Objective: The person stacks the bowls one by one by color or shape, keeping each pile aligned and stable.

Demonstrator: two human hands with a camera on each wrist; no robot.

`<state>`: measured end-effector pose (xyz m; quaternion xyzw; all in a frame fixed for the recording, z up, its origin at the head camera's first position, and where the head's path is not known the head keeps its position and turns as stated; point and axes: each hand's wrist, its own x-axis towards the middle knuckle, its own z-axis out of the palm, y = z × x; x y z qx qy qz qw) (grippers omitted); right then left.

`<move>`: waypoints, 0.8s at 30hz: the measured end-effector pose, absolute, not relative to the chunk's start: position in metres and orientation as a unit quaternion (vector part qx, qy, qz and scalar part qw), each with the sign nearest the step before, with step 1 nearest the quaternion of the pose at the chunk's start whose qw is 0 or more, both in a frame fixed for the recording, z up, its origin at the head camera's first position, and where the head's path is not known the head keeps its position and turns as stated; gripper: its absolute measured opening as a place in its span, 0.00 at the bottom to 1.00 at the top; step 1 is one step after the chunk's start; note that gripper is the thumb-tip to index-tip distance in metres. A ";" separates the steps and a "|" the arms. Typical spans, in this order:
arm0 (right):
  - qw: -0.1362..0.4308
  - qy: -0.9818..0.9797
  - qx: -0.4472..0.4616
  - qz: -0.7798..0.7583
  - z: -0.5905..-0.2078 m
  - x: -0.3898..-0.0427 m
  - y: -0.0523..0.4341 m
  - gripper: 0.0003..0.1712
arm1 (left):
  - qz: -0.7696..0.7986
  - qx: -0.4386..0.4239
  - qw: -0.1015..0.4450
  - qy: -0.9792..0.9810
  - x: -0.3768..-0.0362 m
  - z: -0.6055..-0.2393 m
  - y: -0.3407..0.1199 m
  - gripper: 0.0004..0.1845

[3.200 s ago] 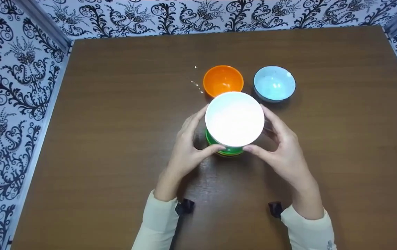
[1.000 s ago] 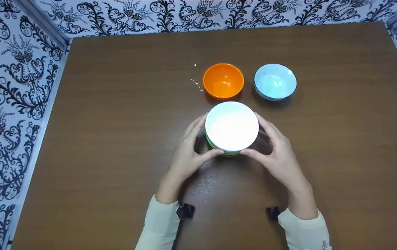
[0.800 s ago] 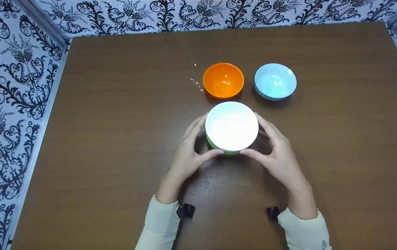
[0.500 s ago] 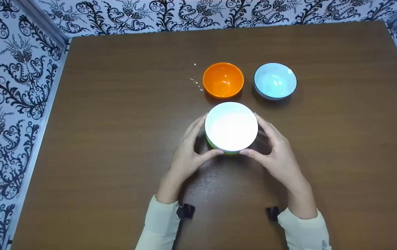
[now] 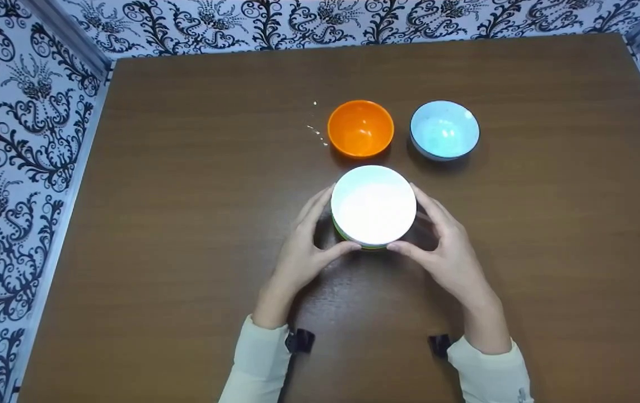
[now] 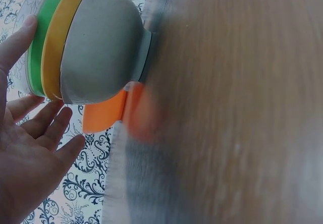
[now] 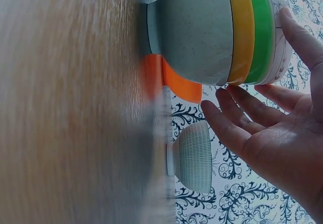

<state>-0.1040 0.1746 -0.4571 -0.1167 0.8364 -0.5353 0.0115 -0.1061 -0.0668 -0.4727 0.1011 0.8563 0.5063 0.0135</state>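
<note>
Glossy plastic bowls (image 5: pixel 374 206) (speckled matt base) on wood-grain table (image 5: pixel 185 224).

We've got the bowl stack (image 5: pixel 373 206) on the bench (image 5: pixel 185 252), between both hands; behind it sit two single bowls (image 5: pixel 360 129), side by side.

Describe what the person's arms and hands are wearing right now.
Both hands, left hand and right hand, are bare: no gloves, and no rings show. Each forearm is covered by a cream long sleeve ending at the wrist. A small black camera mount sits at each wrist, just beyond the cuff.
</note>
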 end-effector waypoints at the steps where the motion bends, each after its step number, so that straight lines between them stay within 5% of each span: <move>1: 0.012 0.836 -0.116 -0.536 -0.457 -0.104 0.175 0.54 | 0.508 0.100 0.014 0.856 -0.106 -0.473 -0.067 0.52; 24: 0.038 0.830 -0.118 -0.544 -0.455 -0.105 0.176 0.54 | 0.528 0.096 0.024 0.843 -0.107 -0.476 -0.066 0.52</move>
